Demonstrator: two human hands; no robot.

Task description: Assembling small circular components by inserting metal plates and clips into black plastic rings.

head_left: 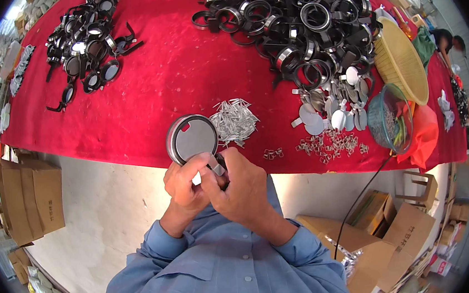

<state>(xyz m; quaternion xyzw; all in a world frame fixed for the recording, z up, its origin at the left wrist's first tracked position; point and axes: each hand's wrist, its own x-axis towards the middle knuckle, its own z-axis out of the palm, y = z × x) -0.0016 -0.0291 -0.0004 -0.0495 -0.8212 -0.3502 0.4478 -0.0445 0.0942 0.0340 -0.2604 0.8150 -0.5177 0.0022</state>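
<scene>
A round lid [196, 138] with a black rim and a silvery metal disc is held up near the table's front edge. A small notch shows near the top of its disc. My left hand [185, 185] is closed on the lid's near side, thumb pressed forward. My right hand [242, 187] is closed round the black and metal handle part on the same side, its thumb against the left fingers. The fingers hide much of that part. Just behind the hands lies a heap of thin silvery pins [236, 119].
Black rings with handles [312, 17] pile up at the far right; assembled lids [89, 53] lie far left. On the right are metal discs [339, 116], small metal clips [332, 145], a green basket [386, 119] and a yellow basket [400, 62]. Cardboard boxes [32, 192] stand beside the table.
</scene>
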